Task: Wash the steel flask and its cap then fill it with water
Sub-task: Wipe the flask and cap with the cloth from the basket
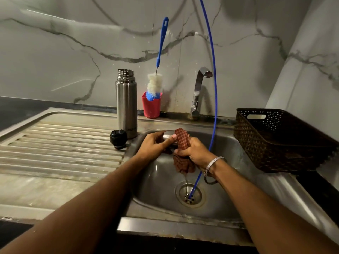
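Mostly hidden steel cap (167,135) in left hand (156,145)'s grip, right hand (192,153) clutching checked cloth (181,140) around it.

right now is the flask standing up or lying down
Upright: the steel flask stands on its base by the sink edge, mouth open, its black cap beside it.

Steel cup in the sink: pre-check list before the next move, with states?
1. Left hand grip on steel cup: ok, fingers curled round it.
2. Right hand grip on checked cloth: ok, cloth against the cup.
3. Cup over sink basin: ok.
4. Tap running: cannot tell, no stream visible.
5. Flask upright on the drainboard, open: ok.
6. Black stopper beside the flask, clear of the basin: ok.
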